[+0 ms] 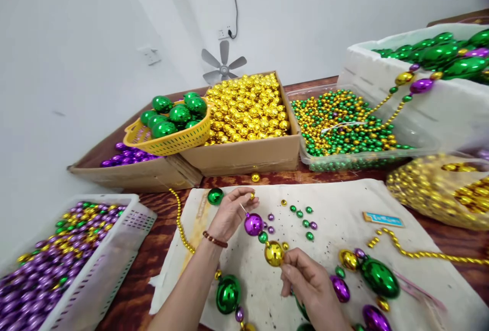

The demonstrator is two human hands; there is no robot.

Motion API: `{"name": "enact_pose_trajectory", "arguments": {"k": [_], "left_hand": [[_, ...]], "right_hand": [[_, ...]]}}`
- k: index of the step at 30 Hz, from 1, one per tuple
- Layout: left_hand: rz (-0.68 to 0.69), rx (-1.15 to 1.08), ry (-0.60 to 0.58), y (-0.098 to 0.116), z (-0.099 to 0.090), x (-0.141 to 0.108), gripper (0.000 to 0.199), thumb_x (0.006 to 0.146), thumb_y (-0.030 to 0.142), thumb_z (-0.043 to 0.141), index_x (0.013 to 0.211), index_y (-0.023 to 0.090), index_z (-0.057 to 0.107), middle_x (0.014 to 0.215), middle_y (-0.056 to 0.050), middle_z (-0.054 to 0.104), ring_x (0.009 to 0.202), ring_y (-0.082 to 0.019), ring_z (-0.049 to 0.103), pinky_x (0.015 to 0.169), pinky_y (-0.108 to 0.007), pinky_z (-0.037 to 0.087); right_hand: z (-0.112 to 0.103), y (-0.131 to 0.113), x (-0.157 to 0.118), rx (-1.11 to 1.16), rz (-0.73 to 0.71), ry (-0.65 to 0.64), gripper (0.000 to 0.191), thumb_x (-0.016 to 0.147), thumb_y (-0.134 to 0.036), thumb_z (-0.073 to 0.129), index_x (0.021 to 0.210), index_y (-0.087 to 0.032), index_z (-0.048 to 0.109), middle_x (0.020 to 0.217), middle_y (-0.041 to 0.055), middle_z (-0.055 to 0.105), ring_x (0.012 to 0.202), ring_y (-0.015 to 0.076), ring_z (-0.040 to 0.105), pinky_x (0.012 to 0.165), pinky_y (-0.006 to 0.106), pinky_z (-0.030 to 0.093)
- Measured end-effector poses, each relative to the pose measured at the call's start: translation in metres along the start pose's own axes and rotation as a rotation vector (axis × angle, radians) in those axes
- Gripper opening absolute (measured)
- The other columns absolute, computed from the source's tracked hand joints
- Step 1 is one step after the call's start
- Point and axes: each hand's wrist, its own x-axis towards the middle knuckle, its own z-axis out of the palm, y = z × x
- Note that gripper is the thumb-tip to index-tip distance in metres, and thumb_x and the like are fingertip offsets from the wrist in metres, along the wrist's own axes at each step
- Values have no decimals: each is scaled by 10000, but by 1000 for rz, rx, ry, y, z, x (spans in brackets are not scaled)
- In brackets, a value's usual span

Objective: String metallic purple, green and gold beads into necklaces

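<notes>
My left hand, with a brown bead bracelet at the wrist, pinches a small gold bead above the white cloth. A thin needle-like tip points up from a large purple bead beside its fingers. Below that bead come a small green bead and a large gold bead in one line. My right hand is closed on the lower edge of the large gold bead. Small loose green, purple and gold beads lie on the cloth near both hands.
Behind the cloth stand a box of gold beads, a yellow basket of green balls and a clear bin. A white basket is at left, a foam box at right. Strung beads lie at front right.
</notes>
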Motion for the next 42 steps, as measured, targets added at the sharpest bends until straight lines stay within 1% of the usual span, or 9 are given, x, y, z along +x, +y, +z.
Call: {"name": "enact_pose_trajectory", "arguments": {"k": [2, 3, 5, 9, 22, 29, 34, 39, 42], "left_hand": [[-72, -343, 47, 13, -3, -21, 232, 828, 229, 655, 1045, 146, 646, 923, -64, 647, 866, -144, 639, 838, -300, 503], [-84, -439, 64, 17, -4, -30, 237, 820, 212, 669, 1048, 150, 657, 928, -57, 649, 856, -129, 634, 816, -269, 505], [-92, -550, 88, 23, -3, -43, 243, 819, 200, 676, 1059, 164, 666, 958, -46, 653, 845, -112, 631, 772, -228, 506], [-58, -639, 118, 24, -1, -56, 173, 836, 200, 661, 1009, 188, 668, 978, -30, 660, 868, -116, 640, 789, -236, 514], [-5, -568, 193, 23, -2, -60, 194, 804, 274, 704, 970, 175, 686, 936, -40, 662, 823, -129, 650, 824, -293, 535], [-9, -562, 176, 25, -3, -59, 195, 825, 262, 682, 993, 163, 678, 895, -28, 659, 779, -130, 665, 776, -280, 531], [25, -457, 177, 28, -5, -60, 249, 805, 250, 698, 1041, 178, 661, 864, -27, 662, 784, -150, 661, 786, -305, 508], [46, -463, 235, 18, 12, -66, 168, 802, 282, 699, 922, 171, 663, 864, -29, 646, 881, -167, 650, 766, -269, 500], [68, -543, 288, 11, 33, -69, 211, 847, 370, 637, 991, 217, 618, 942, -19, 626, 895, -172, 656, 763, -296, 519]], "right_hand": [[0, 2, 0, -53, 8, -3, 335, 910, -470, 522, 765, -169, 544, 581, -9, 544, 551, 128, 509, 546, 232, 342], [0, 2, 0, -81, 17, -7, 337, 913, -475, 516, 770, -171, 549, 579, -8, 543, 558, 131, 503, 553, 233, 342], [-1, 1, 0, -119, 38, -12, 341, 909, -489, 516, 783, -175, 561, 575, -5, 546, 569, 136, 487, 556, 234, 338], [1, -3, -4, -126, 60, -4, 348, 891, -507, 533, 777, -180, 566, 561, -2, 552, 550, 134, 468, 527, 231, 310], [6, -3, -7, -171, 27, 11, 347, 891, -493, 540, 748, -177, 561, 550, -3, 542, 539, 135, 477, 529, 240, 328], [5, -1, -8, -153, 72, -15, 338, 895, -490, 539, 764, -179, 556, 538, -7, 541, 479, 109, 415, 452, 225, 234], [7, -3, -6, -115, 90, 6, 337, 882, -483, 563, 752, -173, 573, 541, -10, 532, 482, 111, 440, 459, 224, 281], [12, -3, 4, -97, 106, -32, 286, 871, -439, 580, 759, -176, 581, 692, -13, 562, 544, 114, 529, 553, 231, 389], [18, 0, 9, -166, 122, -25, 269, 864, -428, 562, 756, -182, 578, 677, -26, 555, 501, 112, 525, 521, 229, 397]]}}
